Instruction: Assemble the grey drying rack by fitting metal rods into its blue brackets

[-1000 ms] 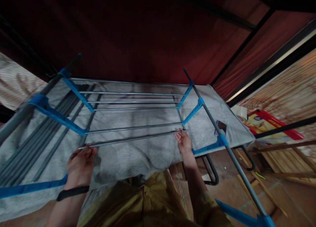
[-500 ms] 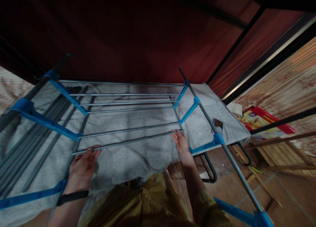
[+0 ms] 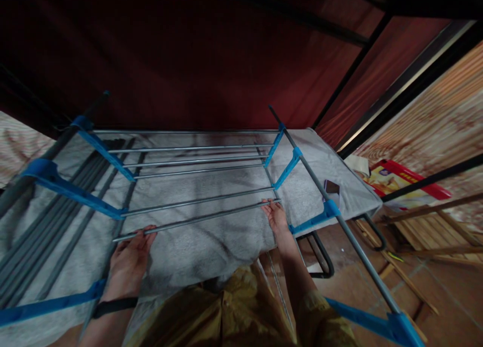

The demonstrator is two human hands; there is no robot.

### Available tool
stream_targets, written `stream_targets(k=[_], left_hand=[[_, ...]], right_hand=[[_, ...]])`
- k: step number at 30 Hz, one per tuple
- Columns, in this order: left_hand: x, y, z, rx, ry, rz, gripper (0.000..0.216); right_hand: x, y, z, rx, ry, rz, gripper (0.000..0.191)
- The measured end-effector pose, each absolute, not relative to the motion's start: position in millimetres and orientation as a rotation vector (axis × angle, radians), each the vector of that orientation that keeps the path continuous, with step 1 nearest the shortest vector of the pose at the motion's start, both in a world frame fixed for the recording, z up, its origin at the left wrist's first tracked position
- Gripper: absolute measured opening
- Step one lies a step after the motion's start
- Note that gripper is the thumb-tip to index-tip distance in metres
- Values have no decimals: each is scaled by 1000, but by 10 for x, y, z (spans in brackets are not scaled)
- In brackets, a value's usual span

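Observation:
A thin grey metal tube runs crosswise between my hands, its left end a little lower than its right. My left hand is closed round it near the left end. Close to the other end, my right hand pinches the same tube. Around it stands a rack frame of grey tubes with blue plastic brackets, among them a left bracket and a right bracket. Several crossbars, such as a nearer crossbar, span the two sides beyond the held tube.
Several loose grey tubes lie on the left of the grey cloth-covered surface. A phone-like dark object rests at the right. Beyond the edge are a red and yellow box and a wooden chair-like frame. Dark red fabric hangs behind.
The tube's left end and my left hand have shifted slightly right and down in view. My right hand keeps nearly the same place on the tube. The view has tilted a little.

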State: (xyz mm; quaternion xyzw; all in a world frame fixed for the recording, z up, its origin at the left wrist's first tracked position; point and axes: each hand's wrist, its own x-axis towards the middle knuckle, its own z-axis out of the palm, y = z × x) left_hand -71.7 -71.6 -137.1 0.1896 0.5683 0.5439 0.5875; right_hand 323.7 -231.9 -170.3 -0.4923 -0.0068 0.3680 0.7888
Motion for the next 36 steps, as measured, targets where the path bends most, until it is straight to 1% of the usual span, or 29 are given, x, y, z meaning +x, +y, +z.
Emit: stream_targets(k=[6, 12, 17, 22, 25, 29, 32, 36], left_hand=[[-731, -716, -1380, 466, 1302, 1260, 20], [-733, -716, -1388, 454, 1276, 1258, 17], [-770, -735, -1461, 580, 1233, 1305, 19], [-777, -796, -1541, 680, 1188, 1319, 21], [-722, -861, -1580, 711, 1201, 1367, 23], [-640, -932, -1636, 913, 1307, 1335, 21], [-604, -979, -1680, 1170, 1396, 1282, 24], [-573, -1057, -1700, 1524, 1492, 1232, 23]], right_hand=[[3242, -2329, -1714, -1058, -15, 808, 10], [3232, -2342, -1704, -1032, -32, 808, 13], [3219, -2339, -1710, -1038, -11, 800, 13], [3226, -2361, -1747, -1073, -47, 794, 21], [3246, -2400, -1779, -1059, -49, 818, 21], [3293, -2448, -1837, -1050, -63, 820, 20], [3333, -2464, -1891, -1080, -89, 803, 18], [3369, -2478, -1947, -1104, -99, 802, 16]])
